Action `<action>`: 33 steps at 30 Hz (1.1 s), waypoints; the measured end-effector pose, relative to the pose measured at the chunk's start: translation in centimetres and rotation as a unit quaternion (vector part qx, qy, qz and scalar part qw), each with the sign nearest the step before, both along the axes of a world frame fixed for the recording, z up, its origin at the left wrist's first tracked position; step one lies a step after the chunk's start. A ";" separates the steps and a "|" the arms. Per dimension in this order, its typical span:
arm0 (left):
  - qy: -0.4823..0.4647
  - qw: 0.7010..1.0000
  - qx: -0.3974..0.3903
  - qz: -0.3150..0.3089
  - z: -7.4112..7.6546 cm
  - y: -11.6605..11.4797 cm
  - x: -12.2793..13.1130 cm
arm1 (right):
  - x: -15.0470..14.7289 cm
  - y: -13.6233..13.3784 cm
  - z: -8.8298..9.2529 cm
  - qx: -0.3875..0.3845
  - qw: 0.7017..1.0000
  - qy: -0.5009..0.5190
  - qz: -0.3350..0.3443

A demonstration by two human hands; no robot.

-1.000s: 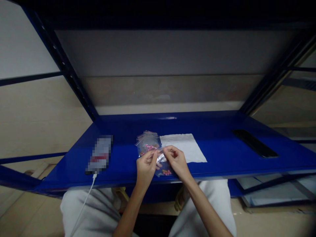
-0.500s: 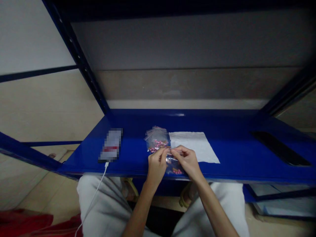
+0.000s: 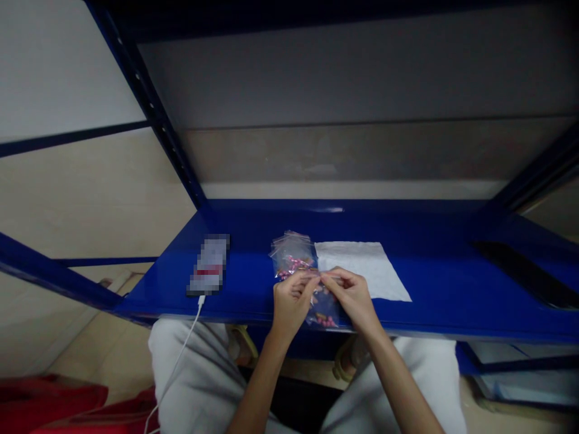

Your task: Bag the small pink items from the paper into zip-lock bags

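A small clear zip bag (image 3: 324, 307) hangs between my two hands at the shelf's front edge, with pink and brownish bead-like pieces gathered at its bottom. My left hand (image 3: 292, 296) pinches the bag's top edge between thumb and fingers. Close beside it, my right hand (image 3: 351, 293) pinches the same edge, the two thumbs nearly touching. Just beyond my left hand lies a pile of similar zip bags (image 3: 293, 250), which hold pink pieces too. A white sheet (image 3: 368, 265), perhaps cloth or paper, lies flat behind my right hand.
The blue metal shelf (image 3: 253, 220) carries a phone (image 3: 210, 262) on the left, its white cable (image 3: 187, 337) running down over my leg. A long black flat object (image 3: 527, 274) lies at the right. Blue uprights (image 3: 169, 138) flank the shelf. Red fabric (image 3: 49, 401) shows lower left.
The view has shifted slightly, so everything sits a little further right. My thumbs have come closer together along the bag's top edge; both hands keep their pinch.
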State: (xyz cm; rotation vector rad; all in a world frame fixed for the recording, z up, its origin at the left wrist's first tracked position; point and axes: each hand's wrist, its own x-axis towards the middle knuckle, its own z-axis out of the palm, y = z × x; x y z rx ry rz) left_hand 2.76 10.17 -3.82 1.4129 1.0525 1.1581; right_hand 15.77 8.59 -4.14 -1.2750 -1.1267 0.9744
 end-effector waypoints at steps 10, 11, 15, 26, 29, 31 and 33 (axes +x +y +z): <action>-0.038 0.998 -0.012 0.046 -0.1 0.0 -0.1 | 0.0 0.0 0.0 -0.002 0.999 0.038 0.005; -0.035 0.998 -0.008 0.050 -0.1 0.0 -0.1 | 0.0 0.0 0.0 -0.005 0.999 0.044 0.003; -0.048 0.997 0.004 0.061 0.2 0.1 -0.4 | 0.0 -0.1 0.0 0.006 0.997 0.067 0.033; -0.035 0.998 0.023 0.041 -0.6 -0.1 -0.5 | -0.3 0.0 0.1 0.029 0.997 0.038 0.060; -0.048 0.997 0.016 0.058 -0.4 0.0 -0.3 | -0.3 0.0 0.1 0.018 0.998 0.030 0.060; -0.065 0.997 -0.006 0.044 -0.2 0.0 -0.3 | -0.3 0.0 0.1 0.014 0.998 0.024 0.059; -0.072 0.997 -0.025 0.017 -0.1 0.1 -0.3 | -0.2 -0.1 0.0 0.015 0.998 0.023 0.049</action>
